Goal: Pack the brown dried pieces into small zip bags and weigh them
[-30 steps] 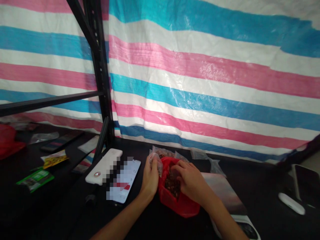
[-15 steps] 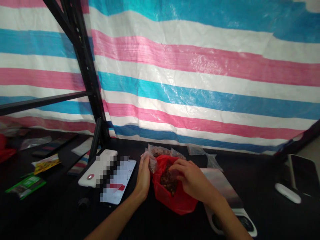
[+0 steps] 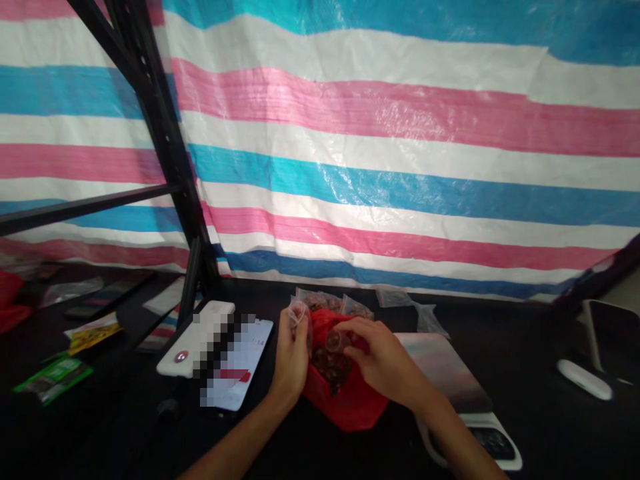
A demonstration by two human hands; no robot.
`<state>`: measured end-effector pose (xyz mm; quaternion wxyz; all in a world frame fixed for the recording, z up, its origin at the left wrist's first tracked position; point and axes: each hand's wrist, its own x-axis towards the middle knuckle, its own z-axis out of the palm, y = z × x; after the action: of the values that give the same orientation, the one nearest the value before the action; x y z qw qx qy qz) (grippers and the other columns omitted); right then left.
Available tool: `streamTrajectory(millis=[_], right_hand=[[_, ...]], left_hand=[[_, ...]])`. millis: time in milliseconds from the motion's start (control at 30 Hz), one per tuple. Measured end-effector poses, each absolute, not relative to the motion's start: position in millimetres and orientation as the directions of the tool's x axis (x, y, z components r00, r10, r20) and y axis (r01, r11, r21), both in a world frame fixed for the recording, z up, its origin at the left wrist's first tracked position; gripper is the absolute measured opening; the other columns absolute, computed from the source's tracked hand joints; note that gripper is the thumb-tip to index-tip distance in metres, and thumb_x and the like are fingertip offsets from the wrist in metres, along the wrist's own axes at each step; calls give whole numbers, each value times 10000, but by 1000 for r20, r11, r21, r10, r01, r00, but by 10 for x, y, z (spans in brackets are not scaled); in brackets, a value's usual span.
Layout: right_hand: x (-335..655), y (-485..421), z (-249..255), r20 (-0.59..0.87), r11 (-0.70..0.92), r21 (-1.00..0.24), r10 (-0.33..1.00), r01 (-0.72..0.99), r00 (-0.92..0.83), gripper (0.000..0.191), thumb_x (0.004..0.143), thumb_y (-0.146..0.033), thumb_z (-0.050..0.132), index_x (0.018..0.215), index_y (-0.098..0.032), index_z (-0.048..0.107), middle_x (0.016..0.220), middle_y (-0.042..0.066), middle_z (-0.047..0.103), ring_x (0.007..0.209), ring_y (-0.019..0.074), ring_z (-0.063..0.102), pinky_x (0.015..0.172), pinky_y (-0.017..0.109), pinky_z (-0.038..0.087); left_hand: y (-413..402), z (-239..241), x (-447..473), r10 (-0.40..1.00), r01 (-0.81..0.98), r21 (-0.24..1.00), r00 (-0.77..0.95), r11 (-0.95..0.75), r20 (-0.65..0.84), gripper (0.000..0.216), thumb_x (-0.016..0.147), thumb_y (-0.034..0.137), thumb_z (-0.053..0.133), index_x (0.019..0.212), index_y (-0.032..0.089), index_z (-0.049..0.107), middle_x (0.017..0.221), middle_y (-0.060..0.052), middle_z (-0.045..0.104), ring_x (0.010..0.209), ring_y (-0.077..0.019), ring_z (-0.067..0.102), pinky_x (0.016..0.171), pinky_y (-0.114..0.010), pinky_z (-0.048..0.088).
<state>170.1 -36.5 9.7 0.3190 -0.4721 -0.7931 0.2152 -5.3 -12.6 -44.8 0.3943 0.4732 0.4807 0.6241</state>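
Observation:
A red plastic bag full of small brown pieces sits open on the black table, low in the middle. My left hand pinches a small clear plastic bag at the red bag's left rim. My right hand hovers over the red bag's mouth, its fingers closed on a small clear scoop. More clear bags with brown pieces lie just behind the red bag.
A white power bank and a phone lie left of my hands. A flat scale lies under my right forearm. Black shelf posts rise at left, packets beyond them. A white mouse is at right. A striped tarp hangs behind.
My right hand has lifted out of the red bag's contents and now holds the small clear scoop above them. My left hand keeps its pinch on the clear bag. The view shifted slightly.

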Motion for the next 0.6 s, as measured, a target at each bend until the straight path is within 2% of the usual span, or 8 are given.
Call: streamTrajectory(millis=[100,167,233,400,500,600], right_hand=[[1807,-299,147,383,482,-770,873,419,-301,278,866,-126,604,1089,-259,703,1053,34,723,986,207,674,912,362,524],[1824,-291,174,440,503,-800,862,327,-252,263,904,-188,603,1149,-256,675,1131,48,705,1038,208,673,933,358,539],[1805,-311,189,479,531,-789,847,309,-231,292,936,-204,583,1216,-262,640,1203,57,683,1095,205,663,975,356,534],[1716,-404,151,577,642,-574,757,508,-306,375,977,-157,505,1307,-291,624,1265,81,602,1205,214,595,1050,379,500],[1704,-433,100,605,695,-467,702,547,-376,489,973,-88,440,1381,-316,585,1335,100,538,1262,229,551,1054,409,505],[1718,-435,75,617,719,-416,673,556,-409,556,964,-56,425,1423,-344,550,1332,98,541,1260,237,548,1032,423,523]], left_hand=[[-179,-421,-82,923,122,934,-154,-337,353,200,956,374,534,1093,232,564,1032,-39,654,987,-217,634,933,-370,486],[-200,-422,-87,887,211,879,-89,-428,453,212,936,314,565,1130,229,576,1093,-61,650,1044,-235,622,972,-399,469],[-214,-424,-82,850,254,822,-2,-509,527,237,918,259,583,1152,227,586,1130,-78,648,1084,-249,611,989,-417,464],[-249,-399,-78,818,282,769,170,-574,549,262,918,224,565,1175,228,612,1161,-98,652,1108,-270,598,984,-426,476],[-252,-391,-83,825,287,774,196,-564,530,284,925,238,564,1206,234,606,1184,-99,646,1137,-273,584,1008,-436,466],[-247,-393,-76,834,303,777,209,-552,511,299,911,248,602,1210,235,595,1187,-96,637,1132,-267,584,1005,-437,470]])
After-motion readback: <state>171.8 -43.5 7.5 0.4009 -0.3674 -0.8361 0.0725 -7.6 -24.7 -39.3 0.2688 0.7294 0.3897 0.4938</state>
